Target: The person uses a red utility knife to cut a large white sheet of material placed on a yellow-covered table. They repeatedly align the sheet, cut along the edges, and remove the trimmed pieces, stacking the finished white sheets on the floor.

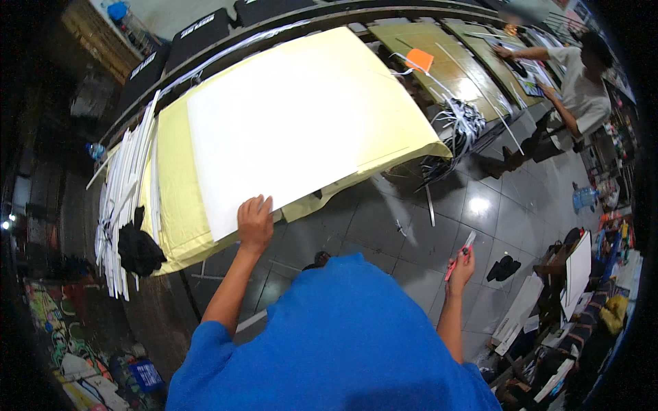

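- White sheet [274,123]: lies flat on the yellow-covered worktop [179,236]; landmark for everything below.
- Left grip [255,222]: on the sheet's near edge, toward its near-left corner; fingers laid over the top surface. Thumb mostly hidden; cannot tell whether it pinches the edge or only presses.
- Right grip [462,266]: well apart from the sheet, off its near-right side; closed round a red cutter [450,269], blade end pointing up and away.
- Near edge of the sheet runs close along the worktop's front; yellow covering shows just past it, hanging loose toward the right.
- Left of the sheet: a yellow margin, then a pile of white strips [127,192] with a black cloth [140,250] on it.
- Right of the sheet: a wider yellow margin, then a tangle of black and white strips [462,127].
- Room for moving: grey tiled floor [373,222] between the sheet and the right grip, a few scraps on it.
- Wearer's blue shirt [343,329]: near side of the sheet.
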### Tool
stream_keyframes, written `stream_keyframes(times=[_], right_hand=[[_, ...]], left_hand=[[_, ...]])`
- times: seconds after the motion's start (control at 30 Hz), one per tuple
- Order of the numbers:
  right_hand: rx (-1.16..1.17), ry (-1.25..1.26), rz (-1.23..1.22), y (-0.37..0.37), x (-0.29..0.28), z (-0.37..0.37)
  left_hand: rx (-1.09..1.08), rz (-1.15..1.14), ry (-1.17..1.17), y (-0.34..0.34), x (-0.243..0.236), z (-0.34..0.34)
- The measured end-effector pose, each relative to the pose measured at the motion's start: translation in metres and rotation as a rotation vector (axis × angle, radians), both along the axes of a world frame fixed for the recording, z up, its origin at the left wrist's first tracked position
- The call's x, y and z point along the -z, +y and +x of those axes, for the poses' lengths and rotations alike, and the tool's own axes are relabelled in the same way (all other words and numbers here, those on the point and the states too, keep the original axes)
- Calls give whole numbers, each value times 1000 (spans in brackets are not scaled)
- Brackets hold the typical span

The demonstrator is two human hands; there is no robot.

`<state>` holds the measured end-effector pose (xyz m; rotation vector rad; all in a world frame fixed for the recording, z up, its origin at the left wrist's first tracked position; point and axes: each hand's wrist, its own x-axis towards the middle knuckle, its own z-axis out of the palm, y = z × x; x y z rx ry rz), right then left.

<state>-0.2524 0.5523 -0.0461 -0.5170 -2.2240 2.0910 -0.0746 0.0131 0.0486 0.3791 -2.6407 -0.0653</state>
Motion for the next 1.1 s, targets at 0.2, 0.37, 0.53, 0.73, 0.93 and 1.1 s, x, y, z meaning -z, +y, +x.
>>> stream_keyframes(times=[0.2,0.37,0.53,0.73,0.93,1.1], right_hand=[[75,-193,158,81,81,59],[75,-228,337,197,163,115],[182,-432,300,273,174,169],[151,-394,436,345,165,211],[306,-488,240,389,170,207],[330,-230,322,392,201,201]], left_hand=[[27,-183,261,-21,-96,-16],[-223,-127,484,-80,-207,11],[-407,497,1121,-78,-288,47],[135,1607,1177,-26,-179,-50],[588,2013,1093,185,-141,-285],[387,2186,1020,330,-128,-429]])
